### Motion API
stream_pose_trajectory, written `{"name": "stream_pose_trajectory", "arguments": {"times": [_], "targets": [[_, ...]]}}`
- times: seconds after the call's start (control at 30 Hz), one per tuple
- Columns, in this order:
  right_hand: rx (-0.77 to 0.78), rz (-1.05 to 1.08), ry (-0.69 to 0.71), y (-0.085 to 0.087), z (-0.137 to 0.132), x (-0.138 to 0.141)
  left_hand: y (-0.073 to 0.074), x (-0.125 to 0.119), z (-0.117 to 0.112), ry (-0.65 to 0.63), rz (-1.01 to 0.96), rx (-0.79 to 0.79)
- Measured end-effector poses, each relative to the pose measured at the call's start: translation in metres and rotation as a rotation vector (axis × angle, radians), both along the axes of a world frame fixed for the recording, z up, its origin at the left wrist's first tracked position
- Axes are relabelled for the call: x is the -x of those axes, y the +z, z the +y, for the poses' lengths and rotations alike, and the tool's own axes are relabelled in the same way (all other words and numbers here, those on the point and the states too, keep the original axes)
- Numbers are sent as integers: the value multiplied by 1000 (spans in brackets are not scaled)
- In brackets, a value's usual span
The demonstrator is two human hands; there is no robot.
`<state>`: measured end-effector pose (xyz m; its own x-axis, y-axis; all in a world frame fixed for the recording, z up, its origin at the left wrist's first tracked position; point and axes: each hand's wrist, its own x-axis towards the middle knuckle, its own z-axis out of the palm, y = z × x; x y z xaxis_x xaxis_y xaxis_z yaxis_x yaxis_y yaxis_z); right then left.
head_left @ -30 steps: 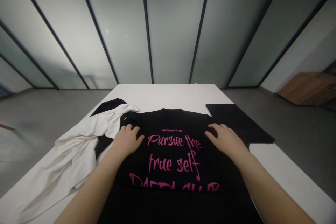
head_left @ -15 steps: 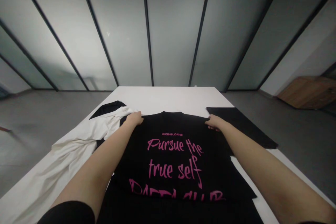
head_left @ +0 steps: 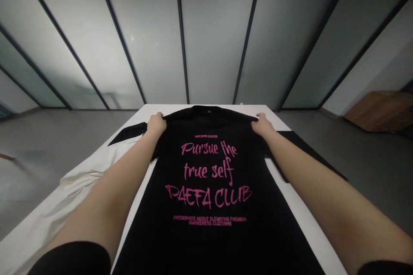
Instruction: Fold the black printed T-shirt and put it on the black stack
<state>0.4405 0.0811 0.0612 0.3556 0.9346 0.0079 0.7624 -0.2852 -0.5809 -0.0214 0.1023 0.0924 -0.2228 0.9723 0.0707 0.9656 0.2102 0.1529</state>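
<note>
Left hand (head_left: 156,124) and right hand (head_left: 263,125) grip the shoulders of a black printed T-shirt (head_left: 209,180), its length running back toward me.

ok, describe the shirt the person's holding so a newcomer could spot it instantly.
On the white table, next to a rumpled white cloth, lies a black T-shirt, held at its top edge by the left hand and right hand. Unlike the plain cloth, it carries large pink lettering reading "Pursue the true self".
</note>
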Motion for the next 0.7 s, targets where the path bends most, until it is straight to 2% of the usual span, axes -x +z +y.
{"name": "stream_pose_trajectory", "arguments": {"times": [0.07,0.1,0.17,0.23,0.33,0.4,0.47,0.6,0.7], "targets": [[-105,-117,50,-8,-1,25,-9,-22,-8,21,-2,-255],[-152,-196,111,-15,-4,40,-17,-35,-13,-16,-10,-317],[-155,-284,192,-35,-14,75,-39,-62,-26,-137,-24,-341],[-105,-296,232,-56,-28,106,-65,-85,-42,-267,-32,-299],[-48,-292,273,-85,-51,133,-103,-99,-67,-354,-65,-250],[-30,-297,274,-98,-67,134,-121,-93,-82,-349,-82,-240],[-31,-293,251,-106,-81,125,-132,-80,-95,-329,-112,-237],[-34,-296,227,-112,-108,103,-137,-55,-117,-326,-90,-228],[-24,-308,221,-113,-127,95,-139,-51,-132,-318,-48,-219]]}}
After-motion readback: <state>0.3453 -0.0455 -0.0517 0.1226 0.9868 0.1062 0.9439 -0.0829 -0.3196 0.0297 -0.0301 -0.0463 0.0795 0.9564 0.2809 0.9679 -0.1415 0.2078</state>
